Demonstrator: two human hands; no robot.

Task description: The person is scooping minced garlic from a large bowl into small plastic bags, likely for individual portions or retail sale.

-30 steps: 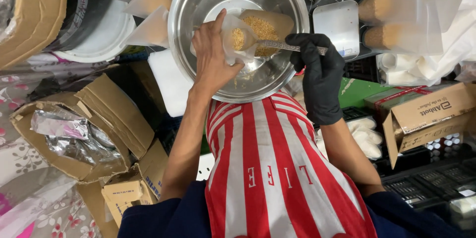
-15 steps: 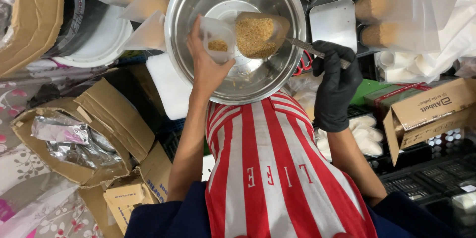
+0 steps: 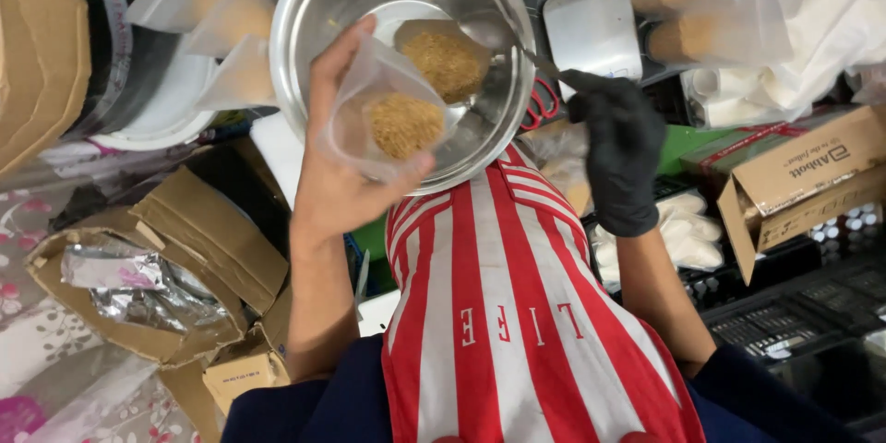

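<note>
Small clear plastic pouch (image 3: pixel 383 120), part-filled with golden-brown granules, was held over the round stainless steel mixing bowl (image 3: pixel 314 0), near its lower-left rim. Left hand (image 3: pixel 337 175), bare, had its grip pinched on the pouch: thumb under the lower edge, fingers up the left side, mouth held open toward the bowl centre.

Right hand (image 3: pixel 618 152), in a black glove, had its grip closed around the handle of a metal spoon (image 3: pixel 498 37). Spoon bowl sat inside the steel bowl, just beside a mound of the same brown granules (image 3: pixel 448 60).

Handling, my read: pouch looked light, soft, floppy, with thin slick film. It would likely crease or fold shut if squeezed mid-body, and loose contents would shift and spill if tipped. Best hold judged to be the side seams or the rim near the mouth, keeping it upright.

Surroundings: cramped. More filled clear pouches (image 3: pixel 231 23) lay at the bowl's left and top right. A white rectangular tray (image 3: pixel 591 28) sat right of the bowl, red-handled scissors (image 3: pixel 535 106) just below it. Torn brown cardboard boxes (image 3: pixel 175 249) with crumpled silver foil liner (image 3: pixel 138 291) lay lower left, another open carton (image 3: pixel 803 175) at right. Bench itself was mostly hidden. Red-and-white striped apron (image 3: pixel 517 314) filled the foreground.
</note>
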